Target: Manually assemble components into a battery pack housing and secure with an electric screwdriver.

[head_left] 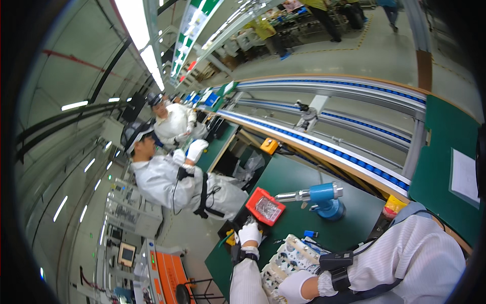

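My left hand [250,234], in a white glove, reaches over a dark bin [229,229] at the table's left edge. Its fingertips dip among small parts there, too small to make out. In front of me lies a cream-white molded housing [289,257] with several recesses and dark round spots. Closed at the near side of that housing, my white-gloved right hand [297,286] grips its edge; the fingertips are partly hidden. Just beyond my left hand sits a red tray [265,206] full of small metal pieces. A blue tool with a silver barrel [324,197] stands farther right.
The green tabletop [298,175] carries a small blue piece [311,233]. An orange-yellow control box [269,146] sits at its far edge, beside a roller conveyor [324,144]. A yellow-and-red packet [394,205] lies right. Two co-workers in white [172,182] work to the left.
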### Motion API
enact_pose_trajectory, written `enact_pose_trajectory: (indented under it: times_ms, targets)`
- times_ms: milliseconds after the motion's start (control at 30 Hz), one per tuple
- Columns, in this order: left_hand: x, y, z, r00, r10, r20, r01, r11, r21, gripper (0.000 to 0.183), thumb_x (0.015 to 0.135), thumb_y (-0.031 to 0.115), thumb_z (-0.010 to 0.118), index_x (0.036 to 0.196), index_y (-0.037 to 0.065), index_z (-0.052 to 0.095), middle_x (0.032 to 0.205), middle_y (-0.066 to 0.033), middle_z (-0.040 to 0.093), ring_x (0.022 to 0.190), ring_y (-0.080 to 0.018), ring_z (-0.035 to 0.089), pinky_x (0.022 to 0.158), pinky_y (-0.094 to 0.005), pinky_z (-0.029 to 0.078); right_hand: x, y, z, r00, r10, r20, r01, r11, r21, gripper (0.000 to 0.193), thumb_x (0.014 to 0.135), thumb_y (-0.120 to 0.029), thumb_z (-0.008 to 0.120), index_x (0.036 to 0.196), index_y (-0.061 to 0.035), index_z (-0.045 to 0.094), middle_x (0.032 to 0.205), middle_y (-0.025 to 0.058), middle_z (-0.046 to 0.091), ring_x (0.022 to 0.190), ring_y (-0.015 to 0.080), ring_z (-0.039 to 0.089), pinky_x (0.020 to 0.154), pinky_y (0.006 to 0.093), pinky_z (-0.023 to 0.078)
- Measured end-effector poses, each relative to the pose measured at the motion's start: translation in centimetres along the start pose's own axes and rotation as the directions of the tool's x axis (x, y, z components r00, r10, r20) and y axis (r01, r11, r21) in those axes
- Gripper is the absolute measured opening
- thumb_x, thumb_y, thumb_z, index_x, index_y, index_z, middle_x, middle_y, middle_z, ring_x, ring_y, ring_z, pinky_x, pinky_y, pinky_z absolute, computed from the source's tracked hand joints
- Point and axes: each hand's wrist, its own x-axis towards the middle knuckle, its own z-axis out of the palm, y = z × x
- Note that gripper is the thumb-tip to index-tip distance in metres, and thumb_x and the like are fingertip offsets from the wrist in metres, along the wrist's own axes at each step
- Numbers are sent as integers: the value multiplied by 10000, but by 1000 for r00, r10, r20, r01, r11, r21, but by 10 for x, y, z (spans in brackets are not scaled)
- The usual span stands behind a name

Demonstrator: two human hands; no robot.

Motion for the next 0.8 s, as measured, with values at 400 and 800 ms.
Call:
enact_pose_trajectory:
  times_ms: [400, 800]
  targets:
    - [-2, -3, -8, 960, -228, -163, 198, 963, -182, 277, 810, 325, 725, 980, 108, 707, 953, -125, 734, 893, -316, 715, 774, -463, 571, 10, -9, -13, 992, 30, 124, -24, 999, -45, 317, 825, -227, 635, 1044, -28, 749, 973, 221, 744, 905, 401, 733, 740, 481, 578]
    - [-1, -3, 5, 960, -272, -61, 252, 942, -223, 159, 873, 223, 662, 920, 104, 756, 946, -155, 755, 880, -343, 737, 796, -460, 585, 0, -22, -26, 976, 118, 183, -116, 993, -23, 323, 793, -241, 658, 1029, -39, 750, 959, 219, 742, 892, 395, 732, 770, 470, 583]
